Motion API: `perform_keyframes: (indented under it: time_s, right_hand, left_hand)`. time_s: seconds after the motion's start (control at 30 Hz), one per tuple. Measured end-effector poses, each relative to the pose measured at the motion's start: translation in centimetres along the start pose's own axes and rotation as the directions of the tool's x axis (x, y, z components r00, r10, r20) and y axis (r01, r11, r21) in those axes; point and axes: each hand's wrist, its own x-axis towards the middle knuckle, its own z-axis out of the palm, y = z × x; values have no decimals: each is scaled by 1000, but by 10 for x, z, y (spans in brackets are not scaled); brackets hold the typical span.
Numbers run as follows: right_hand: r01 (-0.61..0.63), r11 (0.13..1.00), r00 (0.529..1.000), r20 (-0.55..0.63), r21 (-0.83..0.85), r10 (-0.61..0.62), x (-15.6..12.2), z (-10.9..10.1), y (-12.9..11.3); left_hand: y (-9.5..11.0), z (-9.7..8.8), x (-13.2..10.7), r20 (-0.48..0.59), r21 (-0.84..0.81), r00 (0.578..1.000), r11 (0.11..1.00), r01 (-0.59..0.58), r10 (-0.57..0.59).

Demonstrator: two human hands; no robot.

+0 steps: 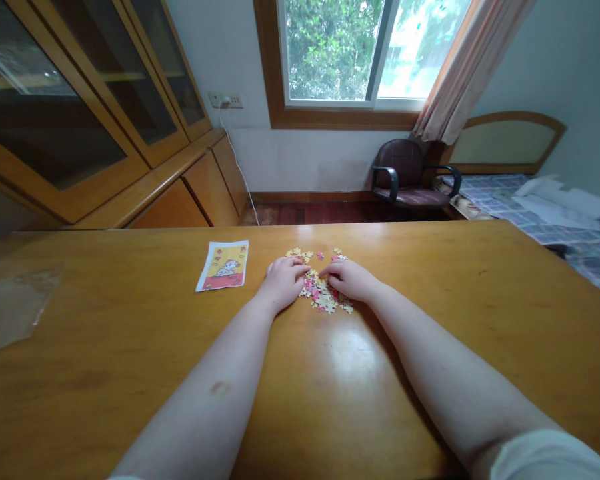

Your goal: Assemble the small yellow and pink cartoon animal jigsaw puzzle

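A heap of small jigsaw puzzle pieces (pixel 329 298), pale, yellow and pink, lies on the wooden table (pixel 300 400). My left hand (pixel 283 281) rests palm down at the heap's left side, fingers reaching over pieces. From the right, my right hand (pixel 349 279) touches the heap with its fingers bent down and apart. Neither hand visibly holds a piece, though the undersides of the fingers are hidden. A few loose yellow pieces (pixel 300 254) lie beyond my left hand. To the left is a picture card (pixel 223 267) showing a white cartoon animal on yellow and pink.
A clear plastic sheet or bag (pixel 17 307) lies at the table's left. Past the far edge stand a wooden cabinet (pixel 175 203), a dark red armchair (pixel 405 173) and a bed (pixel 510 190) with a checked cover. A white cord (pixel 237 160) hangs from the wall socket.
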Motion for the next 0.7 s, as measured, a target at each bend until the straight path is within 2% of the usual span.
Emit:
perform_keyframes:
  time_s: [0.17,0.37,0.5,0.57,0.7]
  right_hand:
    - [-12,995,999,36,-98,16,-2,1,0]
    - [-85,989,995,-65,-117,78,-1,2,5]
    - [-39,988,996,-91,-148,26,-2,-2,2]
    - [-16,985,997,-79,-174,2,-3,-2,-1]
    - [-35,983,999,-13,-180,34,-5,2,0]
  left_hand:
    - [0,-2,1,-76,-56,997,998,3,-7]
    - [3,-8,0,-72,-81,995,995,64,-70]
    - [1,-6,1,-63,-77,996,995,59,-64]
    - [0,-4,1,-60,-74,997,996,44,-49]
    - [-1,-2,2,-53,-84,998,996,23,-27]
